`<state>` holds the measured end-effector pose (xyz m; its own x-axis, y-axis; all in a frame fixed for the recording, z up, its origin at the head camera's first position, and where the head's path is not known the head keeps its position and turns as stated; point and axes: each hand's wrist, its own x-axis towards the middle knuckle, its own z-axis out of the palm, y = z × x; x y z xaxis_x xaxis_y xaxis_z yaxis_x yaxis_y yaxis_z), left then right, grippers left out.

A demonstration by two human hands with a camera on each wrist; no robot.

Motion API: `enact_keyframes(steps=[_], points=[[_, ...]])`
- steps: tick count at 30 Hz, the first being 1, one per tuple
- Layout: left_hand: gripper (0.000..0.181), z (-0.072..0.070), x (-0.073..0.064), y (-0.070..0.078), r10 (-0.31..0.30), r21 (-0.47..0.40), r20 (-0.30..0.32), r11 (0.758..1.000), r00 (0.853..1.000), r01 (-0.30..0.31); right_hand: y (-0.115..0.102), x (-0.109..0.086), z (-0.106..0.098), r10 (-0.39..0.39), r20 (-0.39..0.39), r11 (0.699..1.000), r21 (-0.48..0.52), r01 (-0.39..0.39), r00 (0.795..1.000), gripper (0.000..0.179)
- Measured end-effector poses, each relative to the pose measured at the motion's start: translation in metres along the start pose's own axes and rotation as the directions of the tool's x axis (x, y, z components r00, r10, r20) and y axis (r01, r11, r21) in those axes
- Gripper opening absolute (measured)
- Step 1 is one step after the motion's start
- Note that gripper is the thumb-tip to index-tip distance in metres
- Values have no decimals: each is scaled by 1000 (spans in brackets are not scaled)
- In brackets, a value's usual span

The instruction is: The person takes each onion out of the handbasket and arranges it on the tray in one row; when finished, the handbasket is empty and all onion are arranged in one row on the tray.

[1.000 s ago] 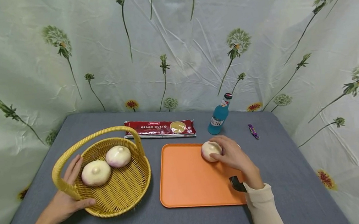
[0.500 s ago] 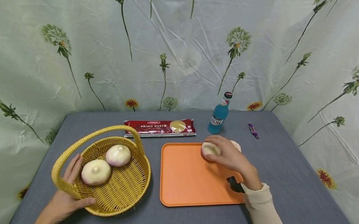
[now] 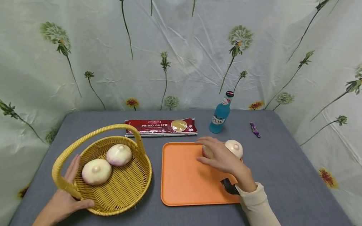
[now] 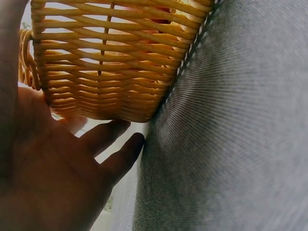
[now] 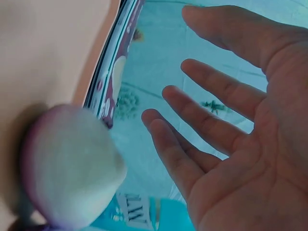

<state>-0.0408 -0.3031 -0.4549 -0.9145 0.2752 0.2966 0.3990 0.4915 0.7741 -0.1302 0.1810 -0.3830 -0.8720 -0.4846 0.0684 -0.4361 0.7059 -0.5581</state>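
My left hand (image 3: 58,205) rests against the left side of the yellow wicker basket (image 3: 126,195), fingers behind the handle and thumb along the rim. In the left wrist view its fingers (image 4: 103,137) lie loosely beside the woven wall. Two round white-and-purple vegetables (image 3: 96,171), onions or turnips, sit in the basket. My right hand (image 3: 221,156) hovers over the orange tray (image 3: 187,184), fingers spread, holding nothing. Partly behind it, one such vegetable (image 3: 207,152) is on the tray; another (image 3: 234,148) stands at the tray's back right corner. The right wrist view shows one vegetable (image 5: 72,166) apart from the palm.
Behind the tray lies a red Primo Gusto pasta packet (image 3: 161,127). A blue bottle (image 3: 219,117) stands at the back, and a purple wrapped candy (image 3: 255,130) lies to its right. A floral curtain (image 3: 181,48) hangs behind the grey table (image 3: 290,175).
My right hand has let go of the vegetable on the tray, opened and drawn slightly left, uncovering the vegetable at the corner. The left hand and basket have stayed put.
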Motion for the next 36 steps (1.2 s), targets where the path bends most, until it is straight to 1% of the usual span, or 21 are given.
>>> enact_keyframes(steps=[4,5,7,11,15,19,22,26,36], points=[[142,1,0,1,-27,-65,28,997,999,29,-8,5,3,-63,17,997,-33,64,998,51],[144,1,0,1,-33,-77,31,996,999,36,-9,7,3,-75,23,996,-36,76,997,51],[144,2,0,2,-42,-83,38,996,998,45,-12,9,4,-95,37,995,-34,96,995,51],[147,2,2,3,-42,-70,35,997,998,45,-19,14,7,-112,60,993,-17,114,992,49],[148,2,3,4,-35,-63,29,997,999,37,-28,21,9,-149,86,989,-5,150,985,46],[149,2,4,3,-34,-60,17,998,999,35,-39,27,11,-207,124,978,3,208,970,46],[148,2,3,2,-34,-39,12,999,999,34,-46,32,13,-247,159,968,7,249,956,46],[147,2,3,2,-39,-26,14,999,999,39,-56,37,15,-284,196,958,9,288,938,46],[147,2,2,3,-40,-49,20,998,999,41,-79,49,25,-357,261,928,-14,373,897,43]])
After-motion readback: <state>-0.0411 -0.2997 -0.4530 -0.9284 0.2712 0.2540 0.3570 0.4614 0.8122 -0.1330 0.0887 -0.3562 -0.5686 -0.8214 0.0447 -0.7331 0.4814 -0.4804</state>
